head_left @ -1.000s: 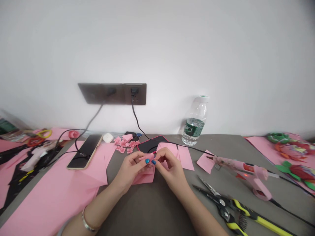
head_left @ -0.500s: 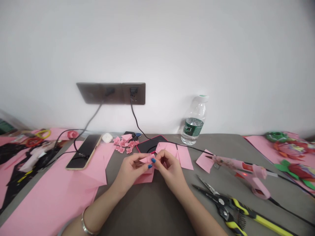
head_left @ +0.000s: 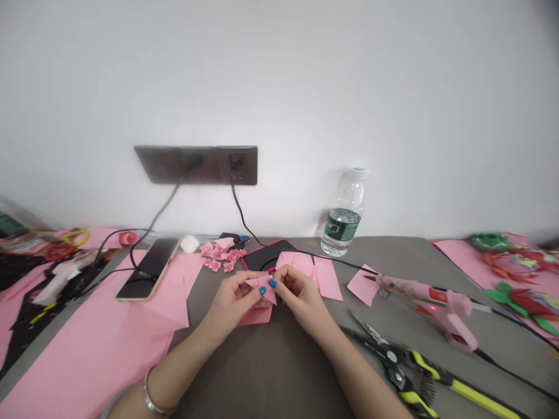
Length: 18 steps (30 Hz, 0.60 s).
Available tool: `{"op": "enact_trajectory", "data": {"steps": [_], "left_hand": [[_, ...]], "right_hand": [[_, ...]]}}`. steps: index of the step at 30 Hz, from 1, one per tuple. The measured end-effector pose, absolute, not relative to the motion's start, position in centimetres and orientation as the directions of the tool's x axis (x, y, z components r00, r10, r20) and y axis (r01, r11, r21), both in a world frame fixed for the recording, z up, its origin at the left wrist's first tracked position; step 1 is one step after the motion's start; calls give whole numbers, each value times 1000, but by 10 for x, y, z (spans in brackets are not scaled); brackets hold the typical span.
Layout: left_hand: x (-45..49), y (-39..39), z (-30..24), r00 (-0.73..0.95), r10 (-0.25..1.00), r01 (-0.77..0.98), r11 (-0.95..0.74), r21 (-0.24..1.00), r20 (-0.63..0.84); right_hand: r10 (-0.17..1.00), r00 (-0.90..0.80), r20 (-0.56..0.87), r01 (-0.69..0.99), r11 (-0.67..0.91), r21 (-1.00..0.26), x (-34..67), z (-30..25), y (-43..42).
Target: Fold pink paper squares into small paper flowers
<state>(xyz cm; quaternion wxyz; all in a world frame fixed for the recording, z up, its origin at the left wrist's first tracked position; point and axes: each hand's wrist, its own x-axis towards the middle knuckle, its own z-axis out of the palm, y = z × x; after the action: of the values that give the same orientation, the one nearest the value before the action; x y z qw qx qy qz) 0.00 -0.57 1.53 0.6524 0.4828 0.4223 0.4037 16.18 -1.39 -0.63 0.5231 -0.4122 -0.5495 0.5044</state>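
Between my two hands is a small piece of folded pink paper [head_left: 261, 282], held above the table. My left hand [head_left: 233, 299] pinches its left side between thumb and fingers. Thumb and fingertips of my right hand [head_left: 299, 294] grip the paper's right edge. Both hands hide much of the fold. Below them lies a loose pink paper square [head_left: 257, 316]. More cut pink pieces [head_left: 328, 278] lie just behind my right hand. Beyond my left hand sits a cluster of small pink paper roses [head_left: 222, 255].
A pink glue gun [head_left: 437, 302] with its cord lies at right, behind open yellow-black scissors [head_left: 388, 355]. A water bottle [head_left: 343, 224] stands by the wall. On the left, a phone [head_left: 151, 270] rests on large pink sheets [head_left: 96, 343]. Paper flowers [head_left: 519, 265] lie far right.
My left thumb has shifted slightly up and left along the folded paper, away from my right thumb. Both hands keep their hold on it.
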Motion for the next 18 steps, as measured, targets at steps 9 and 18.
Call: {"op": "enact_trajectory", "data": {"steps": [9,18], "left_hand": [[-3,-4,12,425,901,-124,152,980,-86],[-3,-4,10,362,925,-12,129,992,-116]], "right_hand": [[958,-246,149,-16,149,-989,168,-2,-18],[952,-216,219,-92,203,-975,164,2,-19]]}}
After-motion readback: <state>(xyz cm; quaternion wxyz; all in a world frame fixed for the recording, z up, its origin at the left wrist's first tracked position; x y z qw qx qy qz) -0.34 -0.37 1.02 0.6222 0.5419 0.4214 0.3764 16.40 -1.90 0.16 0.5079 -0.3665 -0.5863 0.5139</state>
